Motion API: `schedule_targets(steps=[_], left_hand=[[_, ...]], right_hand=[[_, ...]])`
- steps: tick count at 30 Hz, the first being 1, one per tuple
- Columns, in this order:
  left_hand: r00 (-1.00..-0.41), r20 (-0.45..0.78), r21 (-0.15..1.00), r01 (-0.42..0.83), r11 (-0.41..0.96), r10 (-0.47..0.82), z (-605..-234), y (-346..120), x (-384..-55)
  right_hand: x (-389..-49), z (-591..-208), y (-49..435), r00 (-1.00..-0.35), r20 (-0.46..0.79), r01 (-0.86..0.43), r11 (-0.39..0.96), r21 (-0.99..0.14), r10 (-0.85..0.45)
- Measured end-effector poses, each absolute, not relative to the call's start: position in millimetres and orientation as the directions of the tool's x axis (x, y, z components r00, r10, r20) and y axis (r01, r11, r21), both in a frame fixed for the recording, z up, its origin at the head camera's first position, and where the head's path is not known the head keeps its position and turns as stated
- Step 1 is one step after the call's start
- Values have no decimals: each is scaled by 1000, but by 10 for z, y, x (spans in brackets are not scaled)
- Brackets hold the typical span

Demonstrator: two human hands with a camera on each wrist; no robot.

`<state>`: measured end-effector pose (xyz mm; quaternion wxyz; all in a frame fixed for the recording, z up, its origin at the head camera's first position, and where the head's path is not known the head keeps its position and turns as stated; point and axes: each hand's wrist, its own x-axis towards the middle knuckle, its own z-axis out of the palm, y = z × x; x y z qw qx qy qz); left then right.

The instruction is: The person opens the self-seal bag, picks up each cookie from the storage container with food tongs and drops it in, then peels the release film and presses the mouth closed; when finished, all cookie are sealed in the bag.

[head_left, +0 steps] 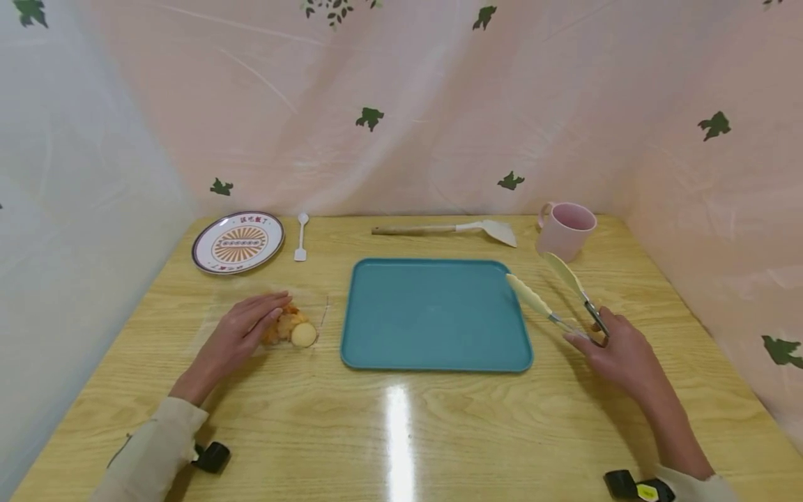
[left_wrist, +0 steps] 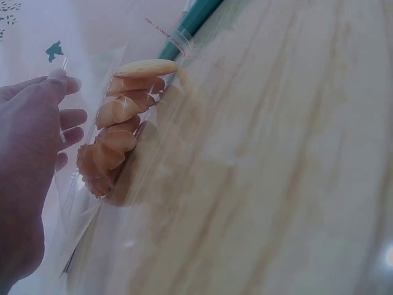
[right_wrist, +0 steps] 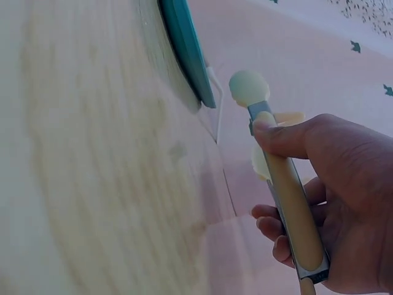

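Note:
A clear plastic bag of cookies lies flat on the table, left of the teal tray. Piped swirl cookies and a round flat cookie show through the film. My left hand is over the bag beside the cookies; in the left wrist view its thumb and fingertips pinch the film. My right hand grips a pair of tongs by the metal handles. Their cream tips are spread apart, above the tray's right edge and in front of the pink mug, holding nothing.
A patterned plate and a small white double-ended spoon lie at the back left. Behind the tray is a spatula with a wooden handle. Pale curtains enclose the back and sides of the wooden table.

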<state>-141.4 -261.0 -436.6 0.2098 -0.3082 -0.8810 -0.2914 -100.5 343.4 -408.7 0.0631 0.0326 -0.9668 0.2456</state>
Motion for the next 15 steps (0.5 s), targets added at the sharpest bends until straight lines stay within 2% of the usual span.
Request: schedule_targets(steps=[11, 15], left_hand=[[-727, 545, 388, 660, 643, 418, -4362, -2616, -1404], [-722, 550, 384, 665, 641, 419, -4366, -2617, -1407]], right_hand=[[-899, -4157, 3660, -997, 71, -24, 889, -457, 10], [-885, -4182, 3693, -996, 88, -33, 903, -428, 5]])
